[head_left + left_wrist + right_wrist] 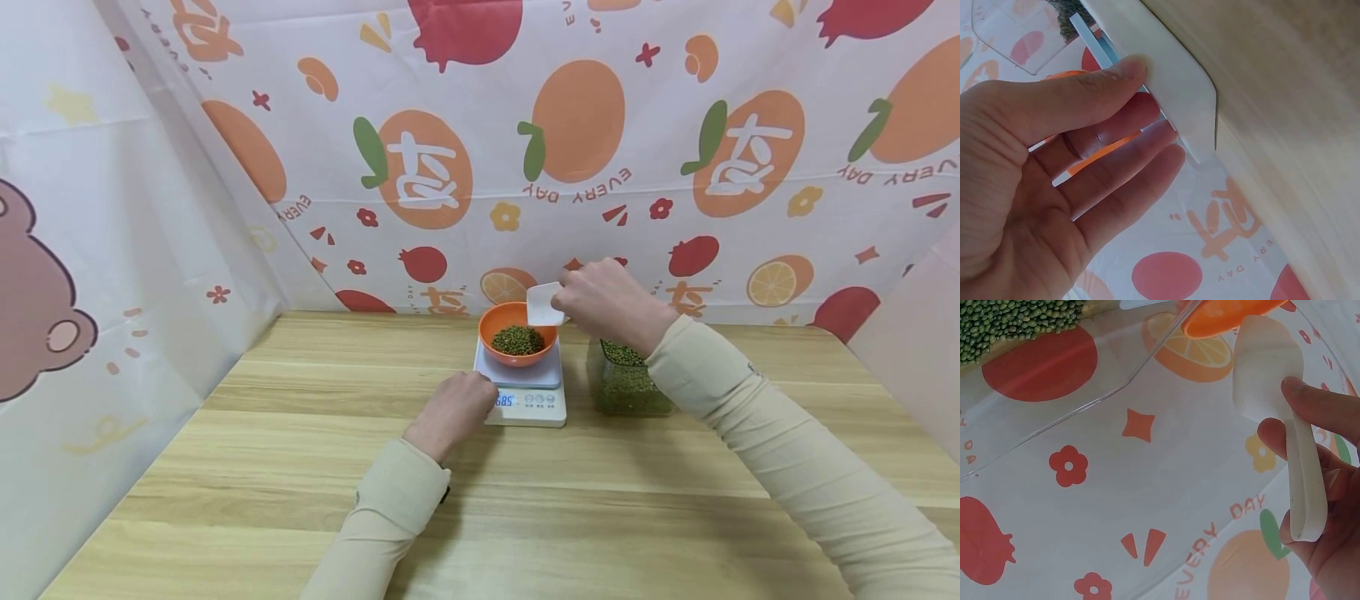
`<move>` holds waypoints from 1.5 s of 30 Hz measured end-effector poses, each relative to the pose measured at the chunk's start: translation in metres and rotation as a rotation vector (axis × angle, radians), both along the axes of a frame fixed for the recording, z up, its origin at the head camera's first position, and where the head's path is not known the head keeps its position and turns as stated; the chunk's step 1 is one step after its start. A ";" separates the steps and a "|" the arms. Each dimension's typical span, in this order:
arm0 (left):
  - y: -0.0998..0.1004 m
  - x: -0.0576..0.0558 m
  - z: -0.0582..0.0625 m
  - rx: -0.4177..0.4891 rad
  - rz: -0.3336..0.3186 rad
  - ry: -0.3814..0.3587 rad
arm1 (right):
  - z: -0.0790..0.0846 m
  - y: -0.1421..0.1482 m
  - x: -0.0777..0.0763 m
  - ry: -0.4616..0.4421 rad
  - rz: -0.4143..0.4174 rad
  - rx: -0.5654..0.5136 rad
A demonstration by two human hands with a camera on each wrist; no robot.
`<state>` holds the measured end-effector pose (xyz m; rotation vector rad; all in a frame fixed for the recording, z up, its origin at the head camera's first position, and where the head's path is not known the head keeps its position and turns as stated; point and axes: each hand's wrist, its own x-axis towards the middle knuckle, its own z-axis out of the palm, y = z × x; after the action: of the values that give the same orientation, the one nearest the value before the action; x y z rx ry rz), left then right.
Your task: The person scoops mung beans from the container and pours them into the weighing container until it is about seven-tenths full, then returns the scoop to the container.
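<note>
My right hand grips a white scoop by its handle, thumb near the scoop's neck. The scoop's head is tilted over the right rim of an orange bowl. Green mung beans lie inside that bowl, which sits on the platform of a white kitchen scale. At the scale's left front corner, my left hand touches the edge with thumb and fingertips, fingers nearly straight in the left wrist view. The lit display is partly hidden by this hand; "68.5" shows.
A clear container of mung beans stands right of the scale, partly covered by my right forearm. The wood-grain table ends at a fruit-printed cloth behind. Another printed cloth hangs at the left.
</note>
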<state>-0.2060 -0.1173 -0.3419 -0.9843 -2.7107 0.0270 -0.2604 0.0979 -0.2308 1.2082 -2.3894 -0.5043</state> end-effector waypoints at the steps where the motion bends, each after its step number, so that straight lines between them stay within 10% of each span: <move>1: 0.000 0.000 0.000 -0.001 0.000 -0.002 | 0.000 0.000 0.000 -0.001 0.000 -0.002; 45: 0.000 -0.001 0.001 -0.038 0.017 0.000 | 0.019 0.040 -0.005 -0.106 -0.067 -0.279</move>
<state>-0.2073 -0.1168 -0.3409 -0.9722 -2.7283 0.0813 -0.2656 0.1377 -0.2114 1.0576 -2.4933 -0.1220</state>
